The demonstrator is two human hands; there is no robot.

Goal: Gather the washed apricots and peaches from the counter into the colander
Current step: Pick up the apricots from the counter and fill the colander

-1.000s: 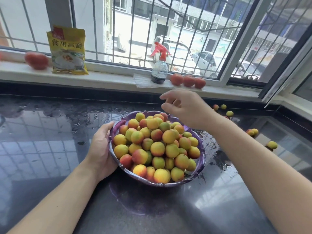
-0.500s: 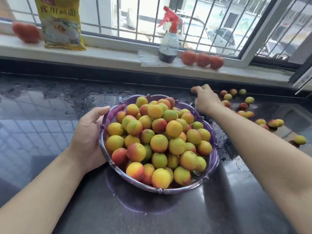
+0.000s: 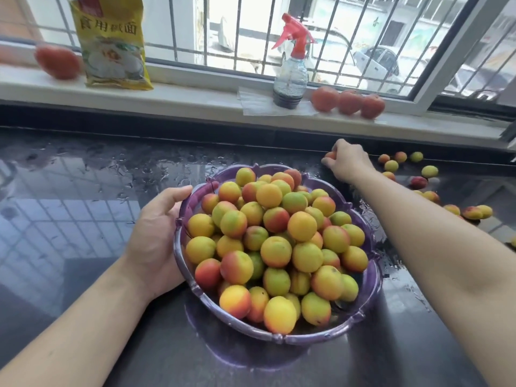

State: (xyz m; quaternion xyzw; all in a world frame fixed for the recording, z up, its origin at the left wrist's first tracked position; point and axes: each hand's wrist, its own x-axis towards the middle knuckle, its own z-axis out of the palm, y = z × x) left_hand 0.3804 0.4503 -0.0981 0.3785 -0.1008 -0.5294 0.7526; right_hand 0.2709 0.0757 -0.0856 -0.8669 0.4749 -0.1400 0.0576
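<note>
A purple colander (image 3: 371, 300) heaped with yellow, orange and red fruit stands on the wet black counter (image 3: 83, 219). My left hand (image 3: 156, 241) holds its left rim, thumb on the edge. My right hand (image 3: 347, 160) reaches past the colander's far right side to the counter's back edge, and its fingers are curled round a small orange apricot (image 3: 331, 155). Several loose apricots and peaches (image 3: 391, 165) lie scattered on the counter to the right of that hand.
On the window sill (image 3: 195, 99) stand a yellow packet (image 3: 111, 43), a spray bottle (image 3: 291, 65) with a red trigger, one tomato (image 3: 57, 62) at the left and three tomatoes (image 3: 347, 101) at the right. Window bars rise behind them.
My right hand moved from above the colander to the counter's back edge and closed on an apricot. The view tilted down and nearer. My left hand stayed on the rim.
</note>
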